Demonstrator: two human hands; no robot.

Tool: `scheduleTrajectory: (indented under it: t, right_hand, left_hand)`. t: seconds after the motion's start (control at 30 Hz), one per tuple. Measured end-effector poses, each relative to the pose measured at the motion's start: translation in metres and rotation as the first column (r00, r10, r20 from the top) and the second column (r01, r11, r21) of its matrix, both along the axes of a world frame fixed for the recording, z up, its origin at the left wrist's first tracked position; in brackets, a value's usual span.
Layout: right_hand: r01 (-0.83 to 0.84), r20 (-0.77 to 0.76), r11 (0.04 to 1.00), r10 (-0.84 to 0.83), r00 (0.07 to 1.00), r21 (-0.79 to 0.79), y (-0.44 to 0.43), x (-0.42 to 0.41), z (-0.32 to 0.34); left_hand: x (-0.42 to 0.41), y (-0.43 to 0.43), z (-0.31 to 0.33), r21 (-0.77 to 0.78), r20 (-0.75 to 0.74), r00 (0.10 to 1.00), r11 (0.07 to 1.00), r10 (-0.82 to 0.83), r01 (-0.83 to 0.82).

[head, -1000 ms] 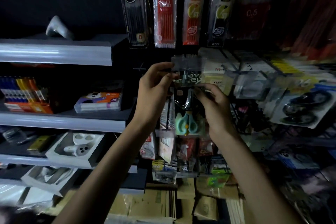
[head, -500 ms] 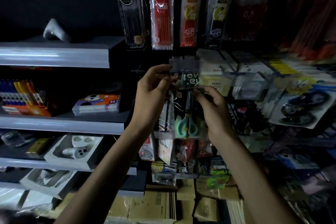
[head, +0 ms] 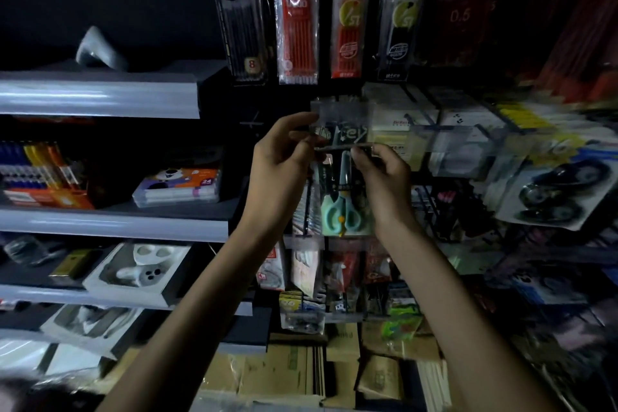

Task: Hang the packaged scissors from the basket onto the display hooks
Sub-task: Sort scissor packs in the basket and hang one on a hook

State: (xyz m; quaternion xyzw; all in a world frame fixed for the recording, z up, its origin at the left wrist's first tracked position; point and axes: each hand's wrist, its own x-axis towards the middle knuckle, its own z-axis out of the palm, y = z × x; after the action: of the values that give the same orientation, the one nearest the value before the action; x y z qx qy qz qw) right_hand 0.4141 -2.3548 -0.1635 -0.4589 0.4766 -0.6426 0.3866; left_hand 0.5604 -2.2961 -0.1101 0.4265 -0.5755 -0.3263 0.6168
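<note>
Teal packaged scissors [head: 341, 211], one pack, top in pinching grip of left hand [head: 277, 170] and right hand [head: 384, 184].

We read an "8" on a round label low on the black pencil pack [head: 239, 17] at upper centre. The dark red pack [head: 465, 10] at upper right carries "0.5" or "0.6" (blur leaves the last digit unsure). The orange and purple box [head: 177, 186] at middle left bears "24" at its right end. The header of the packaged scissors [head: 344, 197] at centre shows "ey". We cannot make out the other print.
</note>
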Motion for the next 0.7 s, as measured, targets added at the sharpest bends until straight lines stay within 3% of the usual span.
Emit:
scheduleTrajectory:
  t: [0.7]
  right_hand:
    - [0.021, 0.025, 0.999, -0.022, 0.999, 0.047, -0.006, 0.001, -0.008]
  left_hand:
    - [0.005, 0.001, -0.02, -0.005, -0.02, 1.0, 1.0, -0.023, 0.023]
